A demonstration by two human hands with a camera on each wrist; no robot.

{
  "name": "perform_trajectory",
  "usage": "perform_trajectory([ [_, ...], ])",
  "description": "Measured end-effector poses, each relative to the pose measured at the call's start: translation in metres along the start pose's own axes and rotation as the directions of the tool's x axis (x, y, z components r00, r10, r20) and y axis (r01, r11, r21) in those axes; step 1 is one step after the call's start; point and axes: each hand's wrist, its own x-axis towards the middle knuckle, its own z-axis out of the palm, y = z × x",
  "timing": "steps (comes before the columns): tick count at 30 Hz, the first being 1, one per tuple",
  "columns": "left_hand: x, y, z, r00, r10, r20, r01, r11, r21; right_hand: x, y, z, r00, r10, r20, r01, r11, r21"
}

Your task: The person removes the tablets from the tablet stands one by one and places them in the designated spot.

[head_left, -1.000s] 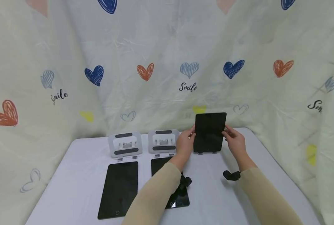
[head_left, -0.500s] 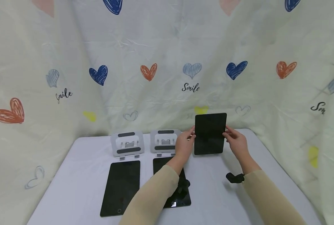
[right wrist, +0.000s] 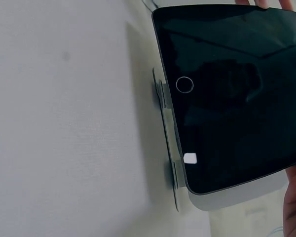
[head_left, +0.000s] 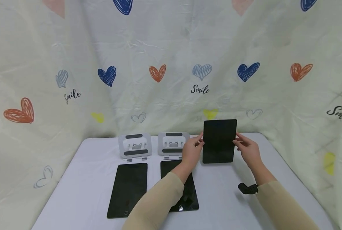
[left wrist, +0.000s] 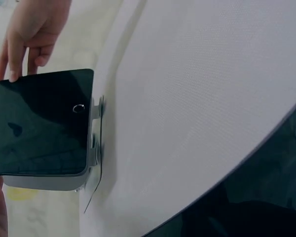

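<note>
My left hand [head_left: 191,152] and right hand [head_left: 249,151] hold a black tablet [head_left: 220,142] upright between them, thumb and fingers gripping its two side edges. Its home button end points down. Behind the tablet, a grey stand [left wrist: 44,183] shows along one side in the left wrist view. The hooks [right wrist: 178,174] of that stand stick out past the tablet's lower edge in the right wrist view; whether they touch it I cannot tell. In the head view the tablet hides this stand.
Two more grey stands, one at left [head_left: 135,147] and one in the middle [head_left: 173,145], stand along the back of the white table [head_left: 73,191]. Before them lie two black tablets, left [head_left: 128,188] and middle [head_left: 188,195], the latter partly under my left arm. A heart-patterned curtain [head_left: 176,105] hangs behind.
The tablet has come nearer to me and lower in the head view, now covering the hooks that showed below it. Both hands kept their grip. The head view has swung slightly left.
</note>
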Motion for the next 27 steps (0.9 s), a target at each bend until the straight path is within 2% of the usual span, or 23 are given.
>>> perform_trajectory([
  [8, -0.007, -0.001, -0.003, 0.999, -0.030, 0.029, 0.032, 0.998, -0.047, -0.009, 0.001, -0.006, 0.997, 0.002, 0.073, 0.002, 0.999, -0.052],
  [16, -0.016, 0.001, -0.002, 0.994, -0.096, 0.045, 0.101, 0.988, -0.120, -0.017, -0.002, -0.014, 0.991, 0.013, 0.134, -0.002, 0.997, -0.082],
  [27, -0.033, 0.007, 0.006, 0.972, -0.217, 0.093, 0.231, 0.956, -0.180, -0.027, 0.001, -0.027, 0.971, 0.069, 0.230, -0.053, 0.996, -0.074],
])
